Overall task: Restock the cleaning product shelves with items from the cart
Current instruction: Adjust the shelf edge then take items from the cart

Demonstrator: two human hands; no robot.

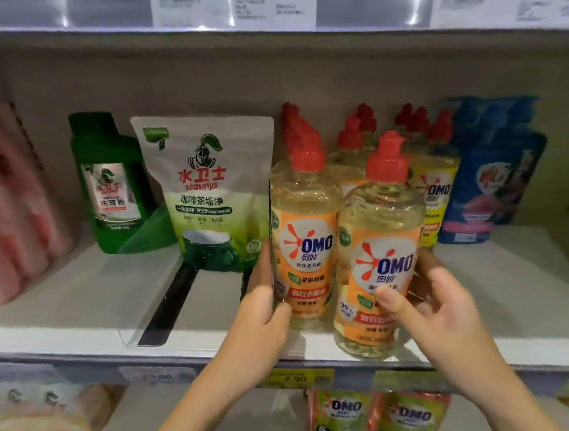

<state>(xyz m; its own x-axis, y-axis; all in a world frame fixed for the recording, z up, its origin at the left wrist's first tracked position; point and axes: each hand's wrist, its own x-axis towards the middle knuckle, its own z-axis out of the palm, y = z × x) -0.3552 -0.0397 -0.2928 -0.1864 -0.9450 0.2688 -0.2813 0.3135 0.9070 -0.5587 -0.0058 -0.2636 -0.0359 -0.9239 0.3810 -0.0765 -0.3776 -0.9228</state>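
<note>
Two clear OMO bottles with orange labels and red caps stand at the front of the shelf [522,349]. My left hand [260,313] grips the left OMO bottle [303,237] low on its left side, thumb across the front. My right hand [440,308] holds the right OMO bottle [381,251], thumb on the label and fingers round its right side. More red-capped bottles [355,142] stand in rows behind them. The cart is out of view.
A white and green pouch [206,188] and a green bottle [107,179] stand left of a clear divider [165,304]. Pink packs [6,198] fill the far left, blue pouches [485,184] the right. OMO pouches [378,423] sit on the shelf below.
</note>
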